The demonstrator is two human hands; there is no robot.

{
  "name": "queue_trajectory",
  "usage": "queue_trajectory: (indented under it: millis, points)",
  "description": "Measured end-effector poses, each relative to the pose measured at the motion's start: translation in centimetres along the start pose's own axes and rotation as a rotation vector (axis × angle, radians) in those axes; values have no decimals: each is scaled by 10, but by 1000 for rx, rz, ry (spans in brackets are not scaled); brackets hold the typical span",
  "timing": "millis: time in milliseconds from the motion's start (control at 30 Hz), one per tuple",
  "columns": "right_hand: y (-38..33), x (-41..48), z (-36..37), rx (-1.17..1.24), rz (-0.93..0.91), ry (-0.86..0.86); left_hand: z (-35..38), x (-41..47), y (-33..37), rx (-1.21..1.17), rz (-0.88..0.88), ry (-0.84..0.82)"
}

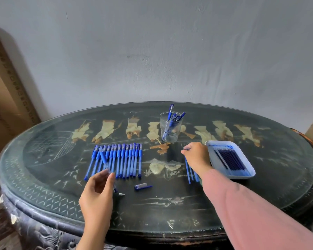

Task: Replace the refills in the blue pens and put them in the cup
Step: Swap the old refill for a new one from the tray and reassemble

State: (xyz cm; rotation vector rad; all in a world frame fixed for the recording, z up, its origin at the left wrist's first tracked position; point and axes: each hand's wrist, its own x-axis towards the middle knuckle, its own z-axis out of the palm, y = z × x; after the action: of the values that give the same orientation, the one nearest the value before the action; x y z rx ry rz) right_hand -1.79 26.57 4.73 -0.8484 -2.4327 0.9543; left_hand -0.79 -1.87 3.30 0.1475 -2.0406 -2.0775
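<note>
Left hand (98, 188): raised over the near part of the table (43, 186), wrist entering from the bottom edge, thumb and curled fingers gripping the lower part of a blue pen (105, 162), barrel tilted up and away across the row of pens (123, 159). Right hand (197, 156): reached forward on a pink sleeve (251, 213), back of hand upward, thumb and forefinger pinched on the far end of a thin blue refill (187, 171), placed between the glass cup (170, 130) and the white tray (249, 173). Row of pens: side by side, left of centre on the table. Cup: upright beyond the right hand, several blue pens standing in it. Tray: just right of the right hand, dark blue refills (229, 158) lying in it. Loose refills (195, 175): on the table beneath the right wrist, upper ends hidden by the hand, count not readable. Pen cap (143, 186) and small pale tip piece (121, 194): lying apart on the table near the left hand. Gripped pen's near end partly hidden behind the left fingers. Pinched refill touching the table or clear of it: cannot tell. Sleeve and table's right rim cut off by the frame edge.
</note>
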Motion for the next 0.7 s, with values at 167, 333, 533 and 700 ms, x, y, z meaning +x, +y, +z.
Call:
queue_trajectory:
  millis: [167,333,533,700]
  points:
    - [0,10,2,-80,-11,-19,1,1,-2,-18,3,-15]
    - [0,13,4,-130,-24,-12,1,1,-3,-8,19,-29]
    - [1,14,5,-164,-30,-7,1,1,-4,56,46,-52]
    - [1,13,8,-209,-42,-7,1,1,-3,53,43,-57]
